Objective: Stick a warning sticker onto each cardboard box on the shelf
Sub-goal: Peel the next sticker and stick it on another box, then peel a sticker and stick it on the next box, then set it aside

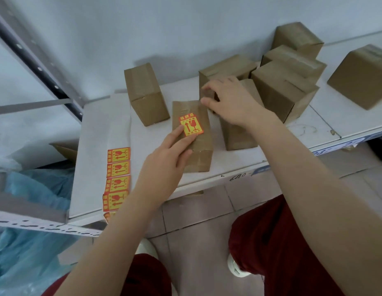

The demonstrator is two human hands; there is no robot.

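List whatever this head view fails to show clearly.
- Print on sticker: too small and blurred to read in the head view.
- Top of tall box: covered by right hand, grip unclear.
- Near end of sticker strip: behind left forearm.
- Far faces of rear boxes: turned away from the camera.

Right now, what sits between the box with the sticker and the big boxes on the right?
One plain box, gripped by the right hand; head view.

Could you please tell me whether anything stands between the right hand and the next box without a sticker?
Nothing visible stands between them. The right hand grips the far end of the plain box, which lies just right of the stickered box that the left hand presses.
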